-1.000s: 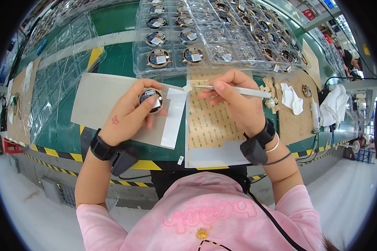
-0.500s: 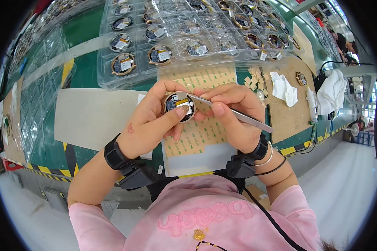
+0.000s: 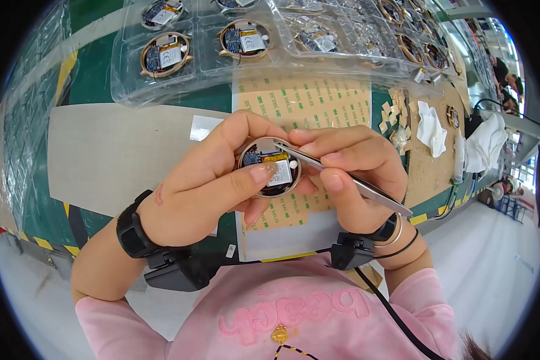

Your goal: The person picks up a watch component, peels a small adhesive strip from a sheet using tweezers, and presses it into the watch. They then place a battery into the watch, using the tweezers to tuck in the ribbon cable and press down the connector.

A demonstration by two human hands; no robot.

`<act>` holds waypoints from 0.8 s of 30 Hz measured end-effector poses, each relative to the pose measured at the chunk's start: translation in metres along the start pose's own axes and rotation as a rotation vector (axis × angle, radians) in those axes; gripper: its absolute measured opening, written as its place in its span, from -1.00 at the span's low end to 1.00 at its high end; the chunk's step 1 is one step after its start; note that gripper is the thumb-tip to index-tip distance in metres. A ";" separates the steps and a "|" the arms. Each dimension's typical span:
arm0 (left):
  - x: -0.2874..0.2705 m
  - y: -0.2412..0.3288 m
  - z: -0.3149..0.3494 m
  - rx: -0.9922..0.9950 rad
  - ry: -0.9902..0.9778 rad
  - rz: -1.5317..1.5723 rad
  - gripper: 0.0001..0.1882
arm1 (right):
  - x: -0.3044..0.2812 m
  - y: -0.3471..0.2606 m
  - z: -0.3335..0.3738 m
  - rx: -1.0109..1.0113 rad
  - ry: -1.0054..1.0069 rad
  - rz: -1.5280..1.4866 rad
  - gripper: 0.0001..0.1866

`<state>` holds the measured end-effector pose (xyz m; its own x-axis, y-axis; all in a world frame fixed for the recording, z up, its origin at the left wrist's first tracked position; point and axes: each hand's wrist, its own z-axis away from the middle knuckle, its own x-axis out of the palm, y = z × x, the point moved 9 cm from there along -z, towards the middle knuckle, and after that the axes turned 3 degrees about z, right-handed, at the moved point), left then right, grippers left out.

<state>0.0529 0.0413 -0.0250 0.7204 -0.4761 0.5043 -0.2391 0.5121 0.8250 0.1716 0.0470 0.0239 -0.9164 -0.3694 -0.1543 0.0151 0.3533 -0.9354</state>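
Gripping from the left, your left hand (image 3: 192, 183) lays its thumb across the round watch case (image 3: 278, 170), which sits between both hands above the tan sheet (image 3: 309, 108); your right hand (image 3: 375, 163) pinches metal tweezers (image 3: 379, 195), tips at the case's far edge.

Watch (image 3: 280, 173) is showing gold, blue, yellow and white; tweezers (image 3: 379, 195) are gleaming silver; sheet (image 3: 336, 103) is carrying green print over tan; shirt (image 3: 366, 336) is showing pink.
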 end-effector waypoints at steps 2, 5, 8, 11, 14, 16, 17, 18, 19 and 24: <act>0.001 0.001 0.001 -0.026 -0.001 0.040 -0.62 | 0.001 0.000 0.000 0.001 -0.006 0.004 -0.87; 0.002 -0.001 0.002 -0.047 -0.002 0.060 -0.59 | 0.000 0.000 0.000 -0.006 -0.010 0.013 -0.86; 0.002 -0.003 0.003 -0.062 -0.002 0.060 -0.57 | 0.000 -0.002 0.001 -0.008 -0.035 0.049 -0.85; 0.001 -0.002 0.003 -0.026 0.020 0.084 -0.55 | -0.001 -0.003 0.001 -0.009 -0.045 0.067 -0.84; 0.002 -0.001 0.003 -0.040 0.021 0.085 -0.54 | -0.001 -0.004 0.002 -0.009 -0.049 0.084 -0.84; 0.003 -0.001 0.003 -0.047 0.021 0.086 -0.54 | -0.001 -0.004 0.003 -0.012 -0.049 0.103 -0.83; 0.002 0.000 0.003 -0.049 0.022 0.080 -0.53 | -0.001 -0.004 0.003 -0.010 -0.048 0.103 -0.83; 0.002 0.000 0.003 -0.052 0.023 0.073 -0.53 | -0.001 -0.004 0.003 -0.008 -0.047 0.101 -0.83; 0.002 0.000 0.003 -0.055 0.024 0.067 -0.52 | 0.000 -0.004 0.003 -0.006 -0.046 0.099 -0.84; 0.002 0.000 0.004 -0.050 0.039 0.058 -0.52 | -0.001 -0.004 0.004 -0.003 -0.051 0.091 -0.85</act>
<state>0.0520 0.0377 -0.0225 0.7315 -0.4167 0.5397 -0.2488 0.5738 0.7803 0.1740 0.0426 0.0262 -0.8898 -0.3786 -0.2548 0.0964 0.3898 -0.9158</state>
